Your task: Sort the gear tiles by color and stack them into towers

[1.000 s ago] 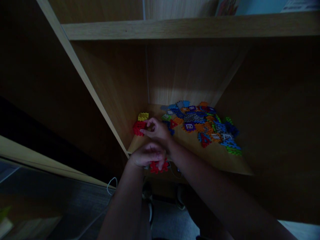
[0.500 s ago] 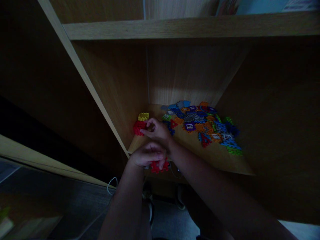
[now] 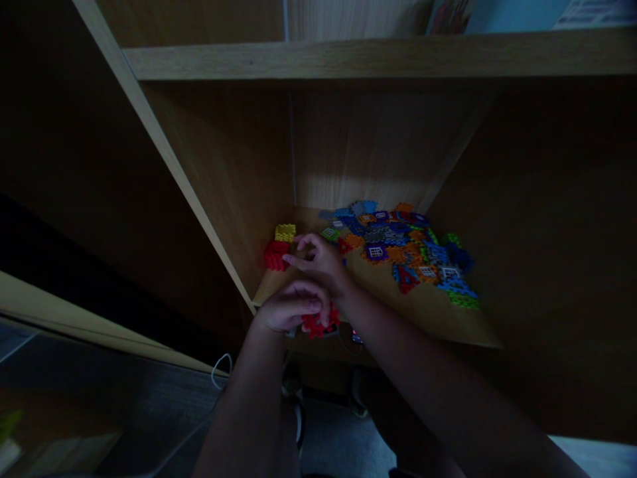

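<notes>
My left hand (image 3: 292,307) is closed around a few red toothed plastic tiles (image 3: 318,324) at the front edge of the wooden shelf (image 3: 423,312). Just beyond it, my right hand (image 3: 318,257) reaches into the shelf, its fingertips pinched against a stack of red tiles (image 3: 275,255) standing by the left wall. A yellow stack (image 3: 285,232) sits right behind the red one. To the right lies a loose pile of colourful tiles (image 3: 403,249).
The compartment is dim, with wooden side walls (image 3: 233,172) and an upper shelf board (image 3: 378,56) overhead. A white cable (image 3: 221,369) hangs below the shelf's front edge, above a dark floor.
My left hand with its red tiles has risen slightly toward the shelf edge. My right hand's fingers have shifted a little on the red stack.
</notes>
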The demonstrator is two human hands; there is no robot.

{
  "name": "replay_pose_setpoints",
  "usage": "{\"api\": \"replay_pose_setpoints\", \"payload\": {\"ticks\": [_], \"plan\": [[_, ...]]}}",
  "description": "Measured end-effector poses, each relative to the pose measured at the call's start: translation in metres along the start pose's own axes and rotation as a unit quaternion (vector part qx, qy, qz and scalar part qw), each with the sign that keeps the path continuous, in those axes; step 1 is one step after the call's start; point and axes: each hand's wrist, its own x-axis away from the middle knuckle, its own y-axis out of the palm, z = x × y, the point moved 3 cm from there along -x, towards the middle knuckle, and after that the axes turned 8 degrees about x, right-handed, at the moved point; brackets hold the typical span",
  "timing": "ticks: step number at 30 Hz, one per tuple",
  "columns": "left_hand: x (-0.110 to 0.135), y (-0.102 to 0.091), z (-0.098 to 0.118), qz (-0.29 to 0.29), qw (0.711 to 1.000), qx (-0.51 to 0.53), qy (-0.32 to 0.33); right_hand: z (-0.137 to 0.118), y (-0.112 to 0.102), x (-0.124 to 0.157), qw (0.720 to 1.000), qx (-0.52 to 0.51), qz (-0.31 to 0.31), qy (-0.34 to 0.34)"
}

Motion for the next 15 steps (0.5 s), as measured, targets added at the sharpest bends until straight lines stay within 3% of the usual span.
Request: {"api": "replay_pose_setpoints", "payload": {"ticks": [5, 7, 9, 11, 15], "plan": [[-0.008, 0.003, 0.001, 0.099, 0.992, 0.065, 0.039, -0.001, -0.024, -0.004, 0.996, 0.008, 0.058, 0.062], [-0.013, 0.003, 0.003, 0.160, 0.984, 0.059, 0.058, 0.005, -0.036, -0.008, 0.994, 0.006, 0.067, 0.081], [-0.018, 0.005, 0.004, 0.187, 0.980, 0.045, 0.058, 0.011, -0.047, -0.012, 0.994, -0.009, 0.073, 0.081], [-0.021, 0.008, 0.005, 0.166, 0.985, 0.035, 0.042, 0.013, -0.051, -0.013, 0.995, -0.020, 0.064, 0.076], [-0.019, 0.015, 0.005, 0.077, 0.997, 0.023, 0.002, 0.002, -0.040, -0.008, 0.998, -0.018, -0.020, 0.061]]}}
